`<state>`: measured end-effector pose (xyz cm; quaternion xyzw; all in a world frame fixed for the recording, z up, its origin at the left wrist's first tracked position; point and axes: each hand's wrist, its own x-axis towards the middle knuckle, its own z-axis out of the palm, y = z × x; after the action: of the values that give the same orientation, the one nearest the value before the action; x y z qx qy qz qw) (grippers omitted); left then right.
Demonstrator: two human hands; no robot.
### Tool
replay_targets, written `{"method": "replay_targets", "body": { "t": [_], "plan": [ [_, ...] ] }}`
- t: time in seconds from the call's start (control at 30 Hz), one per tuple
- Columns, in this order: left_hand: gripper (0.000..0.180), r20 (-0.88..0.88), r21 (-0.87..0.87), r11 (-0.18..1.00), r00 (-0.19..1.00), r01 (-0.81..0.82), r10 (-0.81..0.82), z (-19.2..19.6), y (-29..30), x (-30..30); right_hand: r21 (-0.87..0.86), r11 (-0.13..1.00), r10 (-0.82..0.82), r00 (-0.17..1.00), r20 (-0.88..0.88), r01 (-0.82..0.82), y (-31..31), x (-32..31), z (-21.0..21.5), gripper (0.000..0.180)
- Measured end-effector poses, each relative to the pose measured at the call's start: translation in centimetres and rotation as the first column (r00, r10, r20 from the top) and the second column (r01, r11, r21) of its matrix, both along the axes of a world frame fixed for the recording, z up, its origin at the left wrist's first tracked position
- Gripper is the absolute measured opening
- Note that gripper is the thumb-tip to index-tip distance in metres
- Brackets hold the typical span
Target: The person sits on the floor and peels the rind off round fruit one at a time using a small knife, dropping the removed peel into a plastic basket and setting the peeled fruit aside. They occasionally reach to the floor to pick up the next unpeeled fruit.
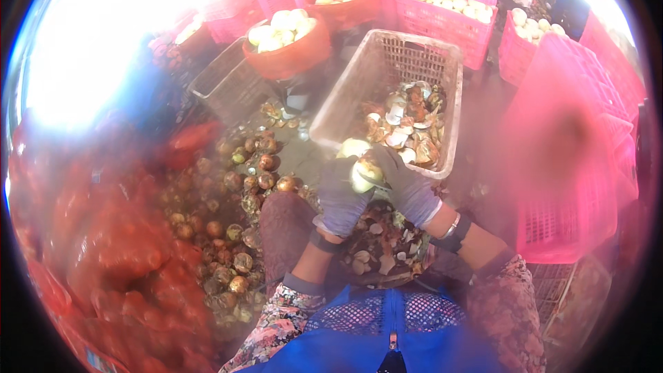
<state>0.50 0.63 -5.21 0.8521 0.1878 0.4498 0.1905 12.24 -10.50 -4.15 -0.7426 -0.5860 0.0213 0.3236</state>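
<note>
Both my hands wear greyish work gloves and meet over the near end of a pale plastic crate. My left hand [343, 193] is closed around a pale peeled onion [363, 177]. A second pale onion [353, 147] sits just beyond it by the left fingers; whether the hand holds it too is unclear. Against the onion's right side lies a thin dark knife blade [378, 183], its handle hidden in my closed right hand [411, 190]. Onion skins and trimmings [407, 121] lie in the crate [338, 107].
Unpeeled onions [238, 262] cover the floor at left, beside red mesh sacks [103, 235]. Beyond stands a red tub [290, 52] of peeled onions. Pink crates [449, 34] line the back; more [566, 166] are stacked at right. Peelings [383, 242] lie below my hands.
</note>
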Motion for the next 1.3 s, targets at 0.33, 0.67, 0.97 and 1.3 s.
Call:
{"method": "replay_targets", "body": {
  "t": [0.33,0.67,0.97,1.3],
  "plan": [
    [0.057,-0.018,0.187,0.975,0.992,0.122,-0.121,2.8,-1.3,-0.4,-0.067,0.992,-0.105,0.994,-0.031,0.103,-0.5,3.8,-1.3,0.055],
    [0.052,-0.117,-0.030,0.998,0.992,0.048,-0.051,2.5,-1.2,-1.1,-0.124,0.988,-0.088,0.996,0.030,0.091,-1.0,-1.0,2.8,0.056],
    [0.041,-0.286,0.174,0.981,0.958,0.083,-0.030,-1.1,-0.2,-0.6,-0.165,0.983,-0.089,0.996,-0.004,0.087,0.3,0.3,1.7,0.052],
    [0.051,0.009,-0.333,0.940,0.997,0.071,-0.072,0.3,1.0,-0.7,0.229,0.971,0.053,0.997,0.055,-0.064,0.7,0.4,0.2,0.059]
  ]
}}
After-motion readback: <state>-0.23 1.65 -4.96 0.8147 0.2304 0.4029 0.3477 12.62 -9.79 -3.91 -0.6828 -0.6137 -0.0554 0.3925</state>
